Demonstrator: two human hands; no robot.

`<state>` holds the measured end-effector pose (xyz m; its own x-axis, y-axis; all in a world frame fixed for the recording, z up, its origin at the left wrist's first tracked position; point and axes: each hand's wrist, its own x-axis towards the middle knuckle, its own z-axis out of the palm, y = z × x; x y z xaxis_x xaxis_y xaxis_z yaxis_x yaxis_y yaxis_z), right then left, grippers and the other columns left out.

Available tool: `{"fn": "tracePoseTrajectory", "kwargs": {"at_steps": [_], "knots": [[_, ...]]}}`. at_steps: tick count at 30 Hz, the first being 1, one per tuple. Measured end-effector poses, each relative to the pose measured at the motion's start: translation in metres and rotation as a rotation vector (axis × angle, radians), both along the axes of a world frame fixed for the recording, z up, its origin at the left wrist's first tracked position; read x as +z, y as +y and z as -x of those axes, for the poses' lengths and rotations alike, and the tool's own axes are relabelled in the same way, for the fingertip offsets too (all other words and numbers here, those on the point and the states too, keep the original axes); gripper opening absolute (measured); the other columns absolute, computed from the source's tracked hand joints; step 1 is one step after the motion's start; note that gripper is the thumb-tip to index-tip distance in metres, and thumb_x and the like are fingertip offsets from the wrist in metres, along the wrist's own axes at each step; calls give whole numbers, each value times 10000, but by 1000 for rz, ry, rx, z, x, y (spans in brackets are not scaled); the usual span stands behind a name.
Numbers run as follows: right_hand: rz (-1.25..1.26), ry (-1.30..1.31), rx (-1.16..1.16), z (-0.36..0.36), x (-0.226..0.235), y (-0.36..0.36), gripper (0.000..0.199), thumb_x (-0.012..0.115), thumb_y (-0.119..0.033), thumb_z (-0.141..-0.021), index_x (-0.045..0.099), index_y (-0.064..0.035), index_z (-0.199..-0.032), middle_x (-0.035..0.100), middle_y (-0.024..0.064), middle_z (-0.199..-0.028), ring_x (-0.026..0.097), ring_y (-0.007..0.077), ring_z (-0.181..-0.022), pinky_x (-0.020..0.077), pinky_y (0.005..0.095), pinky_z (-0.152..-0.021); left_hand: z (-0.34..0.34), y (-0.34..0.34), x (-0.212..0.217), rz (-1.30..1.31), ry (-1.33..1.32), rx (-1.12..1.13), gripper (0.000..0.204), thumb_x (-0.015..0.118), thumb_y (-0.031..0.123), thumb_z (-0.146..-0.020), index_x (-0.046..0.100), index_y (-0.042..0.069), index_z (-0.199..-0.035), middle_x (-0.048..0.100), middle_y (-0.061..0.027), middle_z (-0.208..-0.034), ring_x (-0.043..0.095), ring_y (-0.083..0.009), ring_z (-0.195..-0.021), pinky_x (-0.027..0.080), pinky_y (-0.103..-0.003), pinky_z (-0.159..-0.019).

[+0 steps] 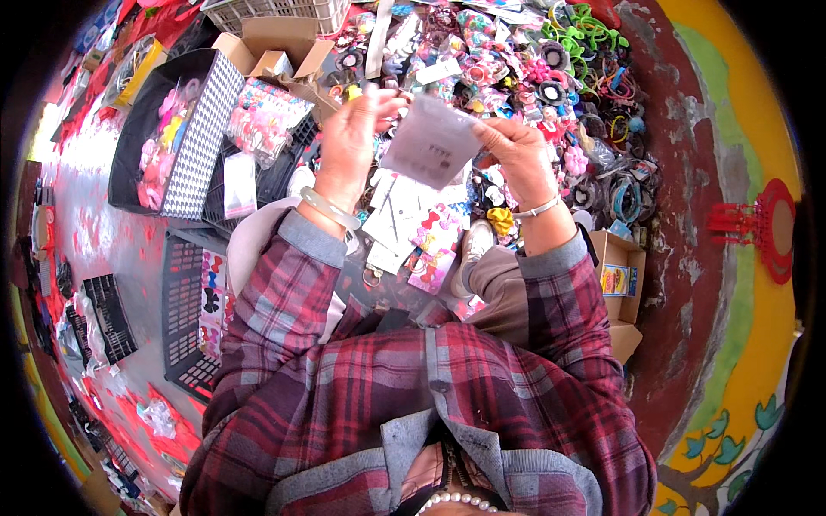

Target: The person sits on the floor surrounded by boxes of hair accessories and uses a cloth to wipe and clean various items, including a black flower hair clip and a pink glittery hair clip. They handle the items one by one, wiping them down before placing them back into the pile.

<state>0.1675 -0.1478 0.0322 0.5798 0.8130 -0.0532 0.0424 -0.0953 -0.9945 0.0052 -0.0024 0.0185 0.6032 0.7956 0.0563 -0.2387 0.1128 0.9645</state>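
Both forearms raised, left hand fingers curled, right hand apparently pinching, wrists slightly bent

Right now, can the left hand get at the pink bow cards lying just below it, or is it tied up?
Probably not freely: the left hand and right hand both hold the grey card. The pink bow cards lie uncovered below, so the path looks open once it lets go.

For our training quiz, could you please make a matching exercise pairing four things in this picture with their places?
Things:
1. grey card
2. checked box
3. green hoops
4. small carton

Places:
A. top right of the heap
B. between both hands
C. beside the right elbow
D. far left, holding bows

Pairs: 1-B, 2-D, 3-A, 4-C
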Motion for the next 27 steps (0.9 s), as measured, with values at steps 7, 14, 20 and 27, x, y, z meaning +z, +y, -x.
{"fn": "tracePoseTrajectory", "kwargs": {"at_steps": [7,14,20,27], "knots": [[-481,-1227,-142,21,19,8,159,673,-23,-735,657,-9,-893,643,125,-910,638,273,-822,518,323,-710,4,9,-10,746,-217,-234,562,395,504,-915,561,-11,-1067,617,-149,-1035,587,-251,-985,460,-367,-868],[-481,-1361,219,47,15,1,285,634,-12,-687,622,18,-970,580,130,-1099,561,281,-1063,480,344,-858,14,0,13,766,-527,-484,541,531,363,-884,410,-6,-1260,548,-138,-1179,554,-257,-1063,435,-390,-931],[-310,-1306,307,43,17,1,333,603,7,-682,611,3,-1014,578,134,-1114,564,274,-1048,475,331,-849,14,9,2,597,-353,-381,346,547,10,-831,495,6,-1173,599,-114,-1086,607,-211,-955,497,-346,-845],[-265,151,-139,26,0,12,348,634,-161,-840,553,-26,-1151,614,44,-1015,580,140,-931,434,251,-817,9,-10,4,572,-364,-402,323,553,-10,-825,524,13,-1146,601,-95,-1085,592,-186,-972,475,-329,-867]]}}
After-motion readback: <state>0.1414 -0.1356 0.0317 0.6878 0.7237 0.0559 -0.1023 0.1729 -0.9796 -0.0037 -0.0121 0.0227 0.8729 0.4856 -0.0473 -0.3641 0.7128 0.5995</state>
